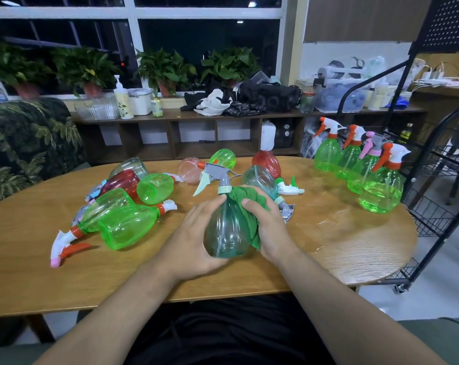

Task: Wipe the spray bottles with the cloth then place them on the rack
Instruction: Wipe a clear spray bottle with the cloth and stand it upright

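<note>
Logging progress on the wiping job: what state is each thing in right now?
Teal bottle: upright, held.
Left hand: grips the teal bottle.
Cloth: bunched, right hand presses it on the bottle.
Green bottles at right: four, upright.
Other bottles: lying on sides.
Table: wet patch at right.

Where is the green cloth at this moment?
In the head view, the green cloth is centre, gripped by the right hand against the right side of the teal spray bottle.
</note>
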Available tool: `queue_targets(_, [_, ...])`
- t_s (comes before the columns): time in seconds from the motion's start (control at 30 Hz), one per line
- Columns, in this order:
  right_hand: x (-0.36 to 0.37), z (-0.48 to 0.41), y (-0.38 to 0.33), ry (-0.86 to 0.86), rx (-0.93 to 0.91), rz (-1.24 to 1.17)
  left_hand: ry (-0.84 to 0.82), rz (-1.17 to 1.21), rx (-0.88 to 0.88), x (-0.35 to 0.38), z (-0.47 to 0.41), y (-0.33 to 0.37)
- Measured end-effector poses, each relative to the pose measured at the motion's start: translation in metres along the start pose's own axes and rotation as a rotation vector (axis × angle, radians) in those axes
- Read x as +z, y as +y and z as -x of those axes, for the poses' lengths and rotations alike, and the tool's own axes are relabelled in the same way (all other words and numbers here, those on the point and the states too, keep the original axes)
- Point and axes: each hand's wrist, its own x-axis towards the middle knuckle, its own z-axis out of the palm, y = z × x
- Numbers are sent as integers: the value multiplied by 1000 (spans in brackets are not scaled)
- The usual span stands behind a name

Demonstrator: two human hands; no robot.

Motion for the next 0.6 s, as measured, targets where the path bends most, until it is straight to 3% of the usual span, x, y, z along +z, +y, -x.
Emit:
queue_targets(0.23, [2, 6, 5, -12, -308, 482, 8, -26, -68, 5, 1, -6])
queue_targets(0.6, [3, 13, 7, -142, -551, 815, 277, 34, -339, 2, -2, -8])
